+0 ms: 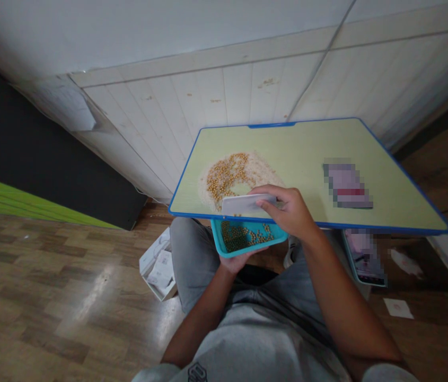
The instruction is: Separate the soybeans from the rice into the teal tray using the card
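My left hand (pixel 240 260) supports a turquoise tray (pixel 216 245) from below, its fingers mostly hidden under the base. Round yellow-brown beads or beans (pixel 243 239) lie inside the tray, which sits just under the table's front edge. Between the thumb and fingers of my right hand (pixel 287 207) is a flat white card-like scraper (pixel 243 204), held on edge at the front of the table (pixel 299 154). Behind it spreads a pile of similar round yellow pieces (pixel 224 175), mixed with pale grains like rice (pixel 261 168).
A blurred-out flat rectangular item (pixel 347 183) lies on the table's right side. A phone-like device (pixel 367 260) rests near my right thigh. An open white box (pixel 160 268) stands on the floor at left. The panelled wall (pixel 208 101) borders the table's back.
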Demonstrator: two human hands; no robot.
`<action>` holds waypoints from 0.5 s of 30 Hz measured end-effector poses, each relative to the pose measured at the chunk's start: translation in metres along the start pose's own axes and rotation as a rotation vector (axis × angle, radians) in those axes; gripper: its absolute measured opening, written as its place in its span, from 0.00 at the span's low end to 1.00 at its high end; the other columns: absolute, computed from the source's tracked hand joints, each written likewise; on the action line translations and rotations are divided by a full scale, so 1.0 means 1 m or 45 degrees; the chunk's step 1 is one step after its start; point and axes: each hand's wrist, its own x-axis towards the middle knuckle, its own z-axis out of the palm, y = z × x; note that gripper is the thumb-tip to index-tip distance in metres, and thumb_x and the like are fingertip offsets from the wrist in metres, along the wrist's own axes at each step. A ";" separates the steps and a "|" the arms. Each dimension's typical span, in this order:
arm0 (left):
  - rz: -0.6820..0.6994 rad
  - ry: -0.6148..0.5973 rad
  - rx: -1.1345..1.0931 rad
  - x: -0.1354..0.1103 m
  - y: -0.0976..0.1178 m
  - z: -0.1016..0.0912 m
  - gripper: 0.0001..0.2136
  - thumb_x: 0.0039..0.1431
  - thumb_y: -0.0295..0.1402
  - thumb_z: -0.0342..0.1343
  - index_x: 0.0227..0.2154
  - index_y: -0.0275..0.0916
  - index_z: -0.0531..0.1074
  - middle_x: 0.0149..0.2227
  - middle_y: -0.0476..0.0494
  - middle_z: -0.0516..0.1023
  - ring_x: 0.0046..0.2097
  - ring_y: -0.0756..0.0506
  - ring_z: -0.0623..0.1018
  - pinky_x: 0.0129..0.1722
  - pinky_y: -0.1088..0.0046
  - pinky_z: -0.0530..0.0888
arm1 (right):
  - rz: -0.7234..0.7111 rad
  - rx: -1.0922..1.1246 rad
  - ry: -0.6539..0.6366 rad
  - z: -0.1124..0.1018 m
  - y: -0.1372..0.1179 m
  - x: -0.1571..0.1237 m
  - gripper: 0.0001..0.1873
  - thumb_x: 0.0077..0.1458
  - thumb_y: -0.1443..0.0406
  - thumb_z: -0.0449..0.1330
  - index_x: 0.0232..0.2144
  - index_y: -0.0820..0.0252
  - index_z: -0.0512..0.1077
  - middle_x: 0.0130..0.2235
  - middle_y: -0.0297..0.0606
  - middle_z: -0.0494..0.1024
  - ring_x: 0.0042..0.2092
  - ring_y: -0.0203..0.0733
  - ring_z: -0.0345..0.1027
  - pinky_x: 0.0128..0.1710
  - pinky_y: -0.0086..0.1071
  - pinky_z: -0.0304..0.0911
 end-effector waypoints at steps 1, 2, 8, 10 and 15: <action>-0.003 -0.007 -0.018 0.000 0.000 0.000 0.38 0.75 0.62 0.35 0.79 0.49 0.57 0.80 0.37 0.59 0.82 0.23 0.46 0.72 0.17 0.37 | 0.000 0.002 0.002 -0.001 0.000 -0.001 0.11 0.64 0.60 0.66 0.44 0.55 0.87 0.45 0.39 0.91 0.47 0.49 0.86 0.47 0.36 0.77; -0.007 -0.015 -0.035 0.000 0.000 0.000 0.38 0.75 0.62 0.34 0.79 0.49 0.56 0.81 0.37 0.58 0.82 0.23 0.45 0.72 0.16 0.36 | -0.001 0.005 0.003 -0.001 -0.001 -0.001 0.11 0.64 0.60 0.66 0.44 0.55 0.87 0.45 0.39 0.91 0.47 0.49 0.86 0.47 0.36 0.77; -0.033 -0.037 -0.081 0.000 0.001 -0.002 0.39 0.75 0.62 0.33 0.80 0.49 0.52 0.82 0.38 0.53 0.83 0.25 0.42 0.73 0.17 0.37 | 0.005 0.023 0.000 -0.002 -0.003 -0.002 0.11 0.64 0.59 0.66 0.44 0.54 0.87 0.45 0.39 0.91 0.47 0.49 0.86 0.49 0.37 0.78; -0.033 -0.024 -0.074 0.000 0.001 -0.003 0.39 0.74 0.62 0.34 0.80 0.48 0.54 0.82 0.37 0.54 0.83 0.25 0.43 0.73 0.17 0.38 | 0.004 0.032 0.005 -0.001 -0.003 -0.003 0.12 0.63 0.59 0.66 0.45 0.54 0.87 0.45 0.39 0.91 0.47 0.49 0.86 0.49 0.37 0.78; -0.053 0.023 -0.064 0.002 0.001 -0.004 0.39 0.74 0.61 0.35 0.79 0.46 0.57 0.81 0.35 0.56 0.82 0.23 0.46 0.74 0.18 0.41 | 0.018 0.020 0.019 0.003 0.000 -0.004 0.12 0.64 0.58 0.66 0.45 0.54 0.86 0.45 0.39 0.90 0.47 0.49 0.85 0.49 0.38 0.77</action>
